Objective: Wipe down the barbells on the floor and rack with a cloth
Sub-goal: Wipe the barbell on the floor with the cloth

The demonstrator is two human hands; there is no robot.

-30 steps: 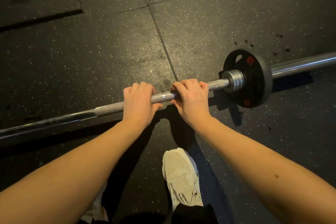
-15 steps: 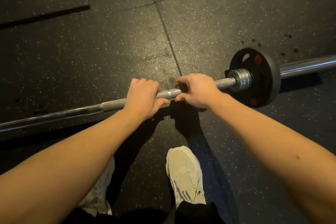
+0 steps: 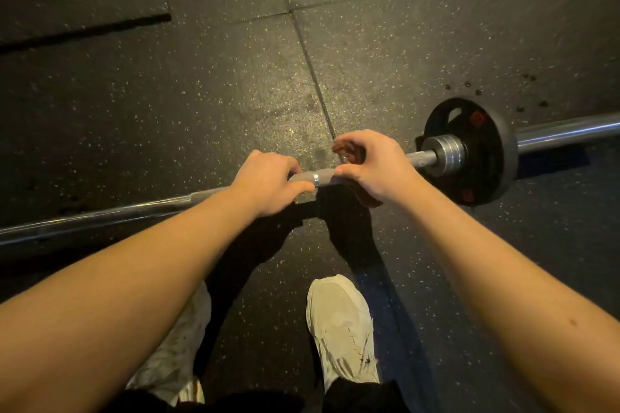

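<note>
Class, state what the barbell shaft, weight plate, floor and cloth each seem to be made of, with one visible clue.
Barbell shaft: metal, likely steel; shiny highlights, duller grey grip zone.
Weight plate: matte black, rubber-coated or painted metal, unclear which.
Floor: likely rubber tiles; pale flecks, straight seams.
Cloth: soft reddish-brown fabric, crumpled under the right hand.

On the barbell [image 3: 100, 217] are set, from left to right, the left hand [image 3: 268, 183], the right hand [image 3: 377, 166] over the cloth [image 3: 349, 151], and the plate [image 3: 488, 178].
</note>
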